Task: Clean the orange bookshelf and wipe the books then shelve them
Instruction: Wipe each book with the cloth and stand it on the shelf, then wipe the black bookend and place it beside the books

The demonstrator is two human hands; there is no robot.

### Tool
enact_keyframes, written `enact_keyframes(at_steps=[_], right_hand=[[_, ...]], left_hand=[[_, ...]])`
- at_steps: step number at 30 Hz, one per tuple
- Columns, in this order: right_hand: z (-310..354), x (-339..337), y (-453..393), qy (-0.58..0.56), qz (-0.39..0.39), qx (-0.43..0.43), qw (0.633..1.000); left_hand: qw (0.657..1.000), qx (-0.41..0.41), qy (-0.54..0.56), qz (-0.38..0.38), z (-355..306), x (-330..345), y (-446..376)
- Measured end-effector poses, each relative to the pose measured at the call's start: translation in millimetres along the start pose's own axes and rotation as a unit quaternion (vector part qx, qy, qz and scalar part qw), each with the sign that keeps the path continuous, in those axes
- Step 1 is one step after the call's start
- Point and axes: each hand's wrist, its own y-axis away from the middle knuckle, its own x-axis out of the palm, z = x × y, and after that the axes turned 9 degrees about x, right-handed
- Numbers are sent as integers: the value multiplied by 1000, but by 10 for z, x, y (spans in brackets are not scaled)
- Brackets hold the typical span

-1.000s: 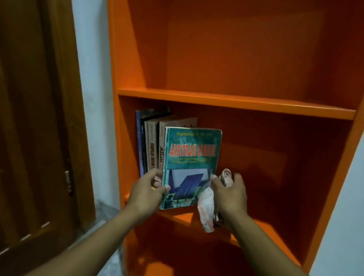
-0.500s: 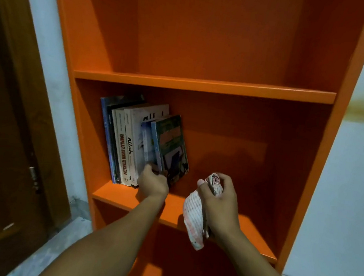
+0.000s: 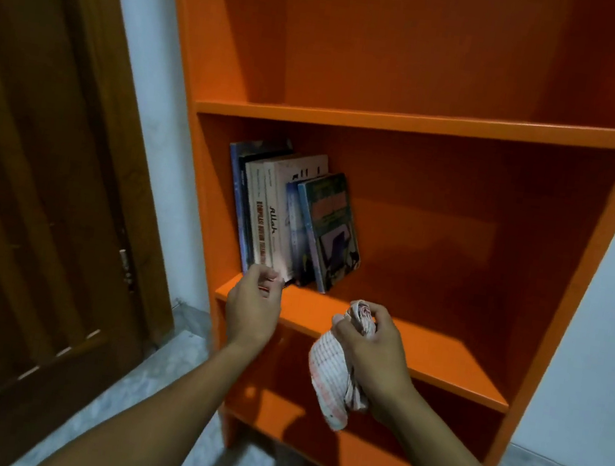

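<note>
Leaning left against the bookshelf [image 3: 205, 164] wall, the books [image 3: 292, 219] stay upright; left hand [image 3: 252, 309] loosely curled, empty, right hand [image 3: 373, 343] clenching the cloth [image 3: 329, 380]

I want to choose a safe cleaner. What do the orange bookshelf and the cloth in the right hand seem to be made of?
The orange bookshelf looks like painted or laminated board: flat panels, even colour, slight sheen. The cloth looks like woven cotton: soft folds, pale with a reddish checked pattern.

books [image 3: 292, 215] leaning at the left of an orange bookshelf [image 3: 414, 121] (cloth [image 3: 334, 377] in right hand [image 3: 373, 347])
</note>
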Motion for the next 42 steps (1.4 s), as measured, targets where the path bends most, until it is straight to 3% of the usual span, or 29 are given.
enact_keyframes(at_steps=[6,11,14,19,27,29,34,42], right_hand=[[-219,545,170,-64,102,169,978],[-482,1023,298,-155,186,360,901],[-744,1298,314,-180,199,416,869],[-1138,1657,302,-205,188,467,839],[-1541,1761,298,-177,168,503,829],[-1583,1712,268,-166,170,504,831],[-1621,1611,215,-161,178,506,828],[-1364,1524,288,-242,159,488,823]], left_hand=[[998,-30,-45,25,540,-831,480],[983,-122,-108,87,1282,-1559,988],[954,-222,-156,128,1760,-1923,1337],[893,-345,-203,205,2410,-2202,1848],[851,-364,-217,311,3002,-1976,2102],[857,-345,-218,315,3038,-1891,2126],[876,-313,-279,237,3094,-1849,2217],[917,-294,-184,195,2737,-1898,1746]])
